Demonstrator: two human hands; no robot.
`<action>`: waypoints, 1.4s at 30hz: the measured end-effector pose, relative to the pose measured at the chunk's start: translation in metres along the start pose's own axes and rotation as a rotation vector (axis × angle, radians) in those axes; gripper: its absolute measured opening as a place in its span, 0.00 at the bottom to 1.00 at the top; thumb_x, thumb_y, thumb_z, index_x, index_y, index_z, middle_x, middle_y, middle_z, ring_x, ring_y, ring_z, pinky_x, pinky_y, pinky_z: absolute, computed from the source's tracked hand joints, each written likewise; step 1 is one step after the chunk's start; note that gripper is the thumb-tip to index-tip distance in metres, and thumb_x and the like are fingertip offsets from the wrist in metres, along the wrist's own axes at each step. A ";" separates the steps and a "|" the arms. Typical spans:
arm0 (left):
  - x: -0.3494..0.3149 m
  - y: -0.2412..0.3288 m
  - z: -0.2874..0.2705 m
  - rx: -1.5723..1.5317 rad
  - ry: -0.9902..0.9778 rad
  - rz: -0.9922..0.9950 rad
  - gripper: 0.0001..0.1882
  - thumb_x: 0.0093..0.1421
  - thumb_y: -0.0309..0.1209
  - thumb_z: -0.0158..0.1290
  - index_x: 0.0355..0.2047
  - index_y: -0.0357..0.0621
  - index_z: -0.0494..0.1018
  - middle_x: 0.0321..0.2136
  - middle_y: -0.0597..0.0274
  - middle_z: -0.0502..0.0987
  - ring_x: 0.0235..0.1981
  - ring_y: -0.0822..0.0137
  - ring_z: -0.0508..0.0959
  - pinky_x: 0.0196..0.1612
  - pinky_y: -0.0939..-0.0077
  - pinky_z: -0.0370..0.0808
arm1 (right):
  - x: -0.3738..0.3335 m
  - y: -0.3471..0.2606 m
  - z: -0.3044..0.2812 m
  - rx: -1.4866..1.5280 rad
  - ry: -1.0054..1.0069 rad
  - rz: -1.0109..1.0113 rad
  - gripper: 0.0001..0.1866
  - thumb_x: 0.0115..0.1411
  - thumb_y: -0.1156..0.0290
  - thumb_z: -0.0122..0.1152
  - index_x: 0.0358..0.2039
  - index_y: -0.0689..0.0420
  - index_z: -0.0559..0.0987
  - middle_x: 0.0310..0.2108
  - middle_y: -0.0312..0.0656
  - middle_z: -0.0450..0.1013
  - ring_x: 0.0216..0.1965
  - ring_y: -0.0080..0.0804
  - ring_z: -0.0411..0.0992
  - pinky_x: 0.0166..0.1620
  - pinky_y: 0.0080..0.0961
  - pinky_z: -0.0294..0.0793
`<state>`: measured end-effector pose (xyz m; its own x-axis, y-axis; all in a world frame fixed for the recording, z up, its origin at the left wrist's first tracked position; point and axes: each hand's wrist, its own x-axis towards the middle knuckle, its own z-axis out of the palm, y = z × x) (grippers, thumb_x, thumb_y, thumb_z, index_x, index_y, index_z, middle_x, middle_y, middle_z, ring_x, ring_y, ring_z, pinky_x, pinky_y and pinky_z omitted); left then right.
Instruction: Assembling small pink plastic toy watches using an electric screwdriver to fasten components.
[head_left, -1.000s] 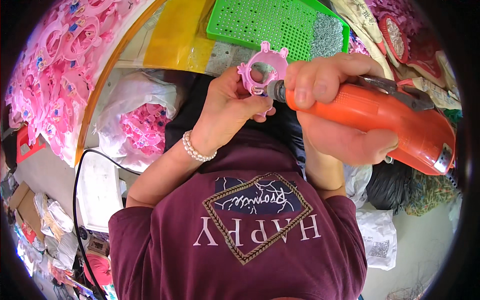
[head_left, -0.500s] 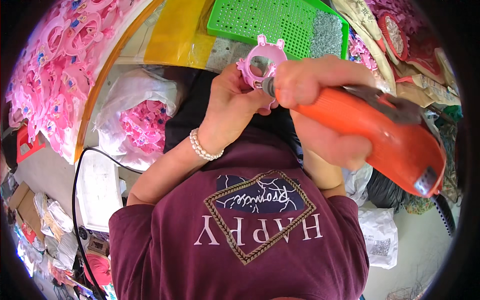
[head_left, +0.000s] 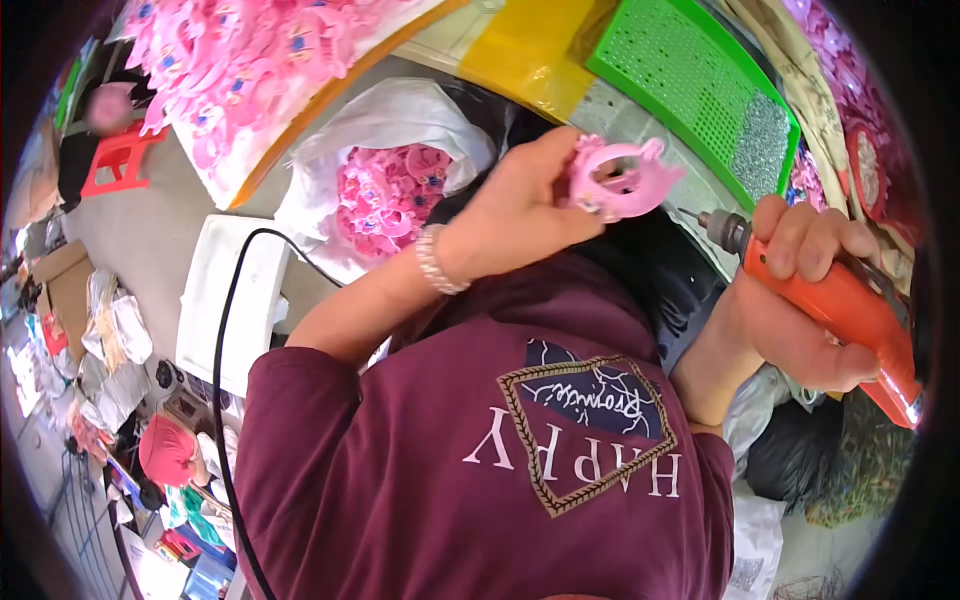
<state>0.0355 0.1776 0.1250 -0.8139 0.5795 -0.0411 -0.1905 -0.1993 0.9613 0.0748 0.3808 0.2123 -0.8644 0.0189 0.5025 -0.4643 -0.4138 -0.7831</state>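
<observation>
My left hand (head_left: 520,205) grips a pink plastic ring-shaped part (head_left: 655,185) with small tabs on its rim, held over my lap by the table's near edge. My fingertips partly cover its left side. In my right hand (head_left: 790,325) is an orange electric screwdriver (head_left: 865,325), fingers wrapped round its body. Its thin bit points left toward the pink part, with a gap between them. Ahead of both hands, a green perforated tray (head_left: 670,85) lies on the table, with a heap of small silvery screws (head_left: 760,145) in its right end.
An open white sack (head_left: 410,105) full of pink parts (head_left: 390,195) stands left of my lap. More pink parts (head_left: 270,60) pile up on the far-left surface. A black cable (head_left: 222,380) runs down the left side, past a white plastic piece (head_left: 225,300). Farther left is a red stool (head_left: 120,160).
The screwdriver has been drawn off the pink part and moved right. My left hand still holds the part, now turned. The whole view has swung left, shifting the surroundings to the right.
</observation>
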 end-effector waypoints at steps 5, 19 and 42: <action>-0.043 0.037 -0.090 0.606 -0.119 0.026 0.22 0.44 0.25 0.55 0.42 0.35 0.67 0.29 0.59 0.73 0.30 0.68 0.74 0.32 0.74 0.70 | -0.009 0.010 0.010 0.024 0.255 0.009 0.45 0.38 0.27 0.54 0.43 0.56 0.67 0.22 0.33 0.61 0.21 0.26 0.62 0.28 0.27 0.59; -0.044 0.083 -0.091 0.836 0.601 0.388 0.07 0.48 0.21 0.56 0.30 0.37 0.73 0.21 0.62 0.76 0.19 0.76 0.74 0.23 0.84 0.71 | -0.014 0.018 0.006 -0.050 0.270 0.043 0.39 0.47 0.34 0.51 0.48 0.54 0.63 0.22 0.34 0.61 0.22 0.27 0.62 0.30 0.26 0.59; -0.028 0.149 -0.207 1.486 1.002 0.275 0.42 0.37 0.38 0.65 0.52 0.36 0.61 0.46 0.49 0.69 0.49 0.50 0.65 0.52 0.62 0.63 | 0.007 0.020 -0.010 -0.094 0.379 0.083 0.39 0.44 0.38 0.58 0.46 0.55 0.63 0.21 0.35 0.63 0.20 0.26 0.64 0.29 0.25 0.61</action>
<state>-0.0840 -0.0315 0.2132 -0.8275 -0.0995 0.5526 0.1304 0.9232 0.3616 0.0578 0.3813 0.1962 -0.9015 0.3310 0.2787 -0.3902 -0.3437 -0.8542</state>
